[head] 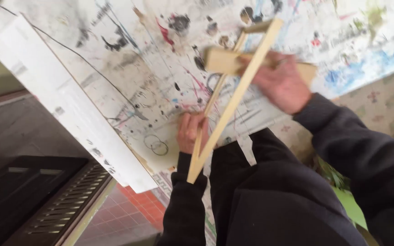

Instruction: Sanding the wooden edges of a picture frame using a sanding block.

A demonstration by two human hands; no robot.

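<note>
From the head camera, looking down, I see a person in dark sleeves standing at a big white table (69,105) that is covered all over with paint splashes, black lines and little dots of red and blue. The left hand (191,131) is near the front edge of the table, and its fingers are curled tight around a thin wooden frame (233,98) close to its pointed end. The frame is made of two long pale sticks that meet in a point down by the left wrist and spread apart as they go up, with a short stick joining them at the top. The frame lies slanted over the table top. The right hand (282,84) is farther up the table and is closed on a flat wooden block (222,61), which sits across the frame's sticks; the picture is blurry there, so I cannot tell just how the block and the sticks touch. Below the table on the left there is a dark slatted grate (64,202), and next to it a floor of small red tiles (133,214). On the right there is a pale cloth with a flower pattern (384,105).
</note>
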